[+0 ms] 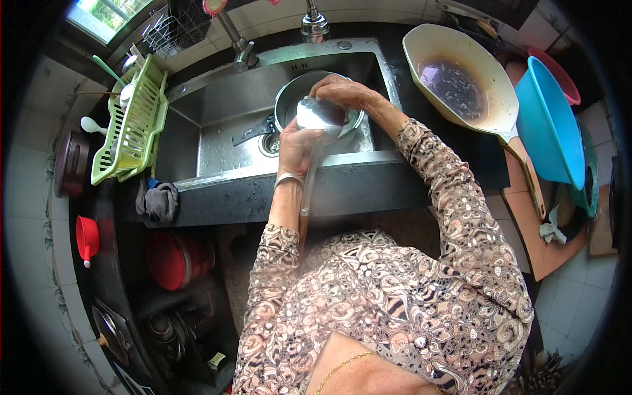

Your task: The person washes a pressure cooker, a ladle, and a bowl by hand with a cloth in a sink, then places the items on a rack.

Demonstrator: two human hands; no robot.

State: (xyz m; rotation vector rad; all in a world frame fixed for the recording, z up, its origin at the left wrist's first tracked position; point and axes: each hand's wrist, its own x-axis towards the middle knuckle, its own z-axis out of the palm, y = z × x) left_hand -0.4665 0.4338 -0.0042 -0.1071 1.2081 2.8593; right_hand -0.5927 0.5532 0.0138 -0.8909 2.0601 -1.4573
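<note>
A metal ladle (320, 114) with a long handle is held over the sink, its shiny round bowl towards me. My left hand (295, 150) grips it just below the bowl, and the handle runs down along my left forearm. The fingers of my right hand (340, 93) curl over the bowl's far rim; their tips are partly hidden. Beneath both hands, a metal pot (285, 98) with a black handle (254, 132) sits in the stainless steel sink (219, 140). The sink drain (270, 144) shows beside the pot.
Right of the sink stands a large pale pan (412, 54) holding dark liquid, beside a blue basin (550, 123). A green utensil rack (131, 128) is on the left, with a grey cloth (160, 201) on the counter edge. Behind the sink are a tap (242, 52) and chrome spout (314, 27).
</note>
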